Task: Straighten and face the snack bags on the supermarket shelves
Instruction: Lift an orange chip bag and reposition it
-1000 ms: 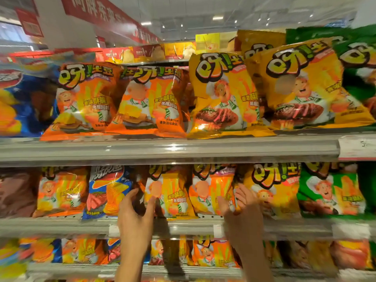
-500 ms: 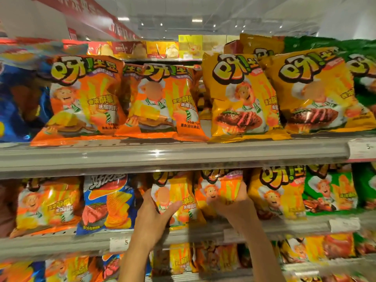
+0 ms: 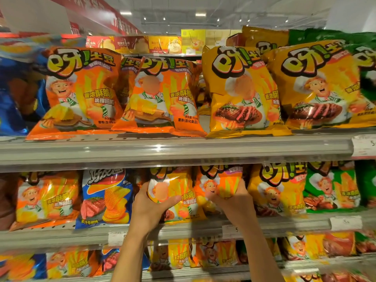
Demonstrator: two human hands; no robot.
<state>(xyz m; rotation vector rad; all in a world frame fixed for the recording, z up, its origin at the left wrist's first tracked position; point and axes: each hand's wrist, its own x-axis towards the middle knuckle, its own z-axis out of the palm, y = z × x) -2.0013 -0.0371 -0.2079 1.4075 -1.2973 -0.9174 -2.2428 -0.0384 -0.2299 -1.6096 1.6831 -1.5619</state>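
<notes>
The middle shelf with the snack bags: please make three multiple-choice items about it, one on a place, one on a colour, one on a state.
1. Where does the blue bag stand?
A. left of the left hand
B. right of the right hand
C. on the top shelf

2. What colour is the bag at the right end of the middle shelf?
A. purple
B. green
C. white

3. What is the left hand doing?
A. hanging idle
B. touching a price tag
C. gripping a bag

Answers: 1 A, the blue bag stands left of that hand. 2 B, the green bag stands there. 3 C, thumb and fingers curl round the yellow-orange bag; the right hand grips the orange bag beside it.
</notes>
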